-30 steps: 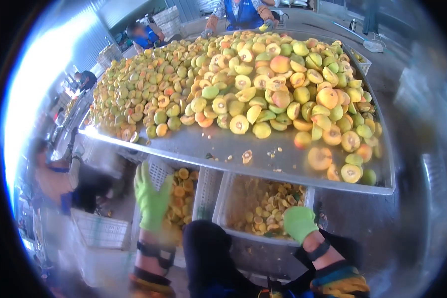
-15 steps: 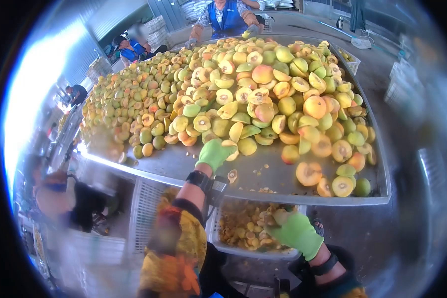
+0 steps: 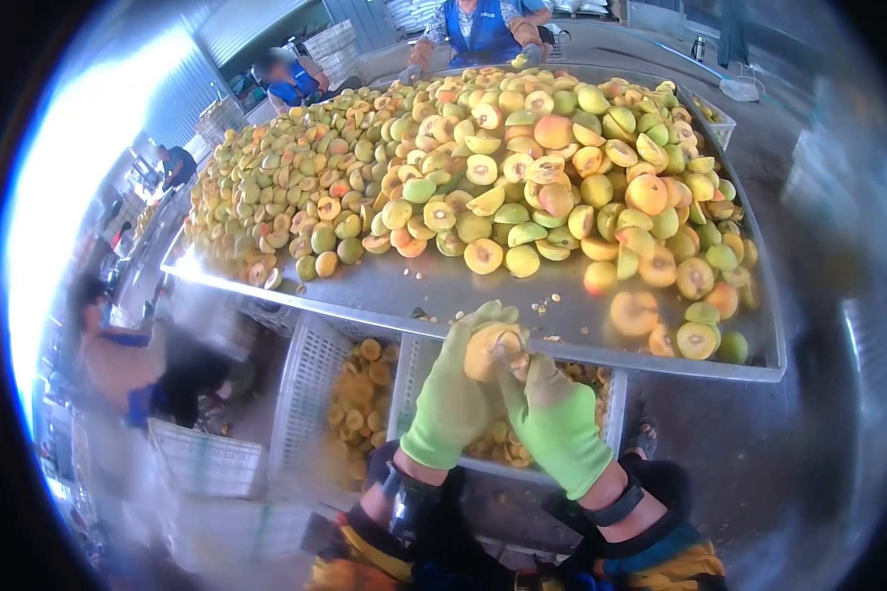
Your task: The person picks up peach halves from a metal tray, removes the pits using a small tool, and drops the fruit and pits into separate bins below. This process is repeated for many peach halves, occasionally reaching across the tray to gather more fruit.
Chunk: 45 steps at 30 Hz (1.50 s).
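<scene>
Over the table's near edge, my gloved left hand (image 3: 448, 399) is closed around a yellow peach half (image 3: 481, 355). My gloved right hand (image 3: 560, 419) meets it from the right, fingers pinched on a small tool with a looped metal end (image 3: 509, 345). That loop is at the cut face of the fruit; the tool's handle is hidden in the glove. Beyond both hands, a large heap of halved peaches (image 3: 483, 169) covers much of the metal table (image 3: 384, 295). Below them stands a white crate (image 3: 616, 419) with peach pieces inside, partly hidden by my hands.
Another white crate (image 3: 291, 404) with peach halves stands to the left. The table's raised metal rim (image 3: 660, 366) runs between me and the heap. A person in a blue vest (image 3: 483, 34) works across the table; other people are at the left.
My left hand has come back from the heap with a peach half. My right hand has risen from over the crate to meet it. The view has shifted slightly.
</scene>
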### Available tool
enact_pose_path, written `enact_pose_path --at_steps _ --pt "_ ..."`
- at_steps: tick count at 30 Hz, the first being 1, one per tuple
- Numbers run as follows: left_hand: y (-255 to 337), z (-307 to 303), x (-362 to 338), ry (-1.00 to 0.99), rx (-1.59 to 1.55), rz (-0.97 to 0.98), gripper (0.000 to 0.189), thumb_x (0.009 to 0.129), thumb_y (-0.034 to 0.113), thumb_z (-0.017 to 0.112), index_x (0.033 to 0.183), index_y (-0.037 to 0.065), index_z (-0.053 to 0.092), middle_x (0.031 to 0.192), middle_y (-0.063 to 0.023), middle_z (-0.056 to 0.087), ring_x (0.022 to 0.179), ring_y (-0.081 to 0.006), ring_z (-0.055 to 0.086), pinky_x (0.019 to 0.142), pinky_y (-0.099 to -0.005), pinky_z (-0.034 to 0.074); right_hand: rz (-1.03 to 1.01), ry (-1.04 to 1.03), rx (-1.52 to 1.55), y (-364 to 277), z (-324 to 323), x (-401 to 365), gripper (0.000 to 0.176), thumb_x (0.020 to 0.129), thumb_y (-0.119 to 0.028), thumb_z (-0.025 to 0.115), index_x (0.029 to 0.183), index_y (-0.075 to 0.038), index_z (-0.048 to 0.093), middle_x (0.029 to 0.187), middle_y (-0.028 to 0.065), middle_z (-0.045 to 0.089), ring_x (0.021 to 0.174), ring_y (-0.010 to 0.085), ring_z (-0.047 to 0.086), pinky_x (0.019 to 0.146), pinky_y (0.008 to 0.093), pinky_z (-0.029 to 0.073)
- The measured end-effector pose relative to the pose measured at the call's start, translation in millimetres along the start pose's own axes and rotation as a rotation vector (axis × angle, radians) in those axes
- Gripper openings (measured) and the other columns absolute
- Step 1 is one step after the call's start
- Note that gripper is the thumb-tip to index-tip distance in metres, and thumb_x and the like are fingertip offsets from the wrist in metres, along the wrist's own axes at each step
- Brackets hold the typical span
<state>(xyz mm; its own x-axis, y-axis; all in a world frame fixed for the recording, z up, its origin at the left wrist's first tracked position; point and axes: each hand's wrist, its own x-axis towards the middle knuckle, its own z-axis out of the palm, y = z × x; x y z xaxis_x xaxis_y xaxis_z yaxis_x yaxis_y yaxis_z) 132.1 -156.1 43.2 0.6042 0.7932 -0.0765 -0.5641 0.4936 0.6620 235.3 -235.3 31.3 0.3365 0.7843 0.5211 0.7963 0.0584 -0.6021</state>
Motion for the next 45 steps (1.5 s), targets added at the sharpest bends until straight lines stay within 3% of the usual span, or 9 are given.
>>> enact_pose_path --at_steps 11,13,19,31,34,36,39,44,45 --pt "-0.2 -5.0 10.9 0.21 0.25 0.085 0.048 0.099 0.043 0.049 0.123 0.002 0.053 0.111 -0.0134 0.064 0.091 -0.0234 0.064 0.083 -0.0343 0.054 0.131 -0.295 0.096 -13.9 9.8 0.6 0.015 0.086 -0.009 0.065 0.097 -0.003 0.056 0.068 0.0128 0.062 0.053 0.0318 0.06 0.048 0.0417 0.044" --pt "1.8 7.3 9.0 0.282 0.265 0.181 0.047 0.097 0.042 0.05 0.122 0.002 0.053 0.109 -0.0135 0.064 0.085 -0.0236 0.065 0.077 -0.0334 0.056 -0.294 -0.197 -0.077 -11.2 12.4 2.5 0.011 0.09 -0.009 0.062 0.097 -0.001 0.057 0.066 0.0139 0.06 0.051 0.031 0.058 0.046 0.0413 0.041" --pt "6.9 8.6 2.4 0.211 0.188 0.075 0.037 0.102 0.028 0.046 0.123 -0.001 0.055 0.109 -0.0116 0.061 0.097 -0.021 0.063 0.085 -0.0359 0.055 0.093 -0.213 0.213 -18.3 8.6 1.4 0.015 0.096 -0.015 0.059 0.098 -0.001 0.056 0.064 0.0158 0.057 0.055 0.0319 0.06 0.047 0.0394 0.042" --pt "5.3 13.5 -0.7 0.265 0.263 0.286 0.039 0.102 0.034 0.041 0.12 0.001 0.052 0.115 -0.0116 0.057 0.103 -0.0233 0.06 0.09 -0.0384 0.053 0.088 -0.145 0.335 -21.5 21.2 0.4 0.017 0.098 -0.018 0.056 0.102 -0.001 0.053 0.075 0.0149 0.06 0.061 0.03 0.062 0.05 0.0358 0.043" --pt "8.5 9.6 -2.5 0.254 0.328 0.337 0.033 0.1 0.026 0.045 0.12 0.0 0.052 0.116 -0.0111 0.056 0.102 -0.0217 0.059 0.089 -0.0369 0.053 -0.013 -0.19 0.153 -26.0 14.4 6.9 0.018 0.093 -0.012 0.058 0.105 0.0 0.054 0.079 0.0149 0.06 0.06 0.031 0.06 0.051 0.037 0.043" --pt "11.1 6.1 -8.5 0.207 0.898 0.504 0.029 0.097 0.017 0.048 0.119 -0.001 0.052 0.115 -0.0121 0.056 0.098 -0.0217 0.06 0.088 -0.0353 0.053 -0.16 -0.322 -0.066 -23.3 12.8 3.5 0.022 0.088 -0.009 0.059 0.108 0.001 0.056 0.083 0.0163 0.059 0.058 0.0308 0.058 0.05 0.0371 0.042" --pt "15.7 11.4 -15.1 0.186 0.51 0.32 0.027 0.094 0.009 0.049 0.118 -0.003 0.053 0.112 -0.0138 0.058 0.095 -0.0224 0.062 0.086 -0.0351 0.054 -0.61 -0.112 -0.365 -14.8 11.4 -4.2 0.025 0.085 -0.01 0.059 0.107 0.002 0.058 0.092 0.0174 0.06 0.059 0.0271 0.058 0.049 0.0338 0.042" --pt "16.3 5.8 -9.5 0.199 0.27 0.218 0.042 0.102 0.03 0.042 0.111 -0.007 0.06 0.1 -0.0167 0.066 0.088 -0.0231 0.065 0.079 -0.0352 0.054 -0.251 -0.312 0.449 -15.0 -6.0 2.5 0.025 0.092 -0.022 0.06 0.106 0.0 0.059 0.075 0.012 0.055 0.055 0.0223 0.055 0.047 0.0328 0.043" --pt "17.6 0.8 -6.7 0.178 0.258 0.145 0.037 0.099 0.026 0.045 0.109 -0.006 0.061 0.097 -0.0172 0.066 0.086 -0.024 0.066 0.077 -0.0344 0.055 0.309 -0.628 0.685 -29.0 -29.7 22.4 0.03 0.095 -0.03 0.057 0.103 -0.001 0.058 0.072 0.0089 0.055 0.051 0.0184 0.054 0.044 0.03 0.042"
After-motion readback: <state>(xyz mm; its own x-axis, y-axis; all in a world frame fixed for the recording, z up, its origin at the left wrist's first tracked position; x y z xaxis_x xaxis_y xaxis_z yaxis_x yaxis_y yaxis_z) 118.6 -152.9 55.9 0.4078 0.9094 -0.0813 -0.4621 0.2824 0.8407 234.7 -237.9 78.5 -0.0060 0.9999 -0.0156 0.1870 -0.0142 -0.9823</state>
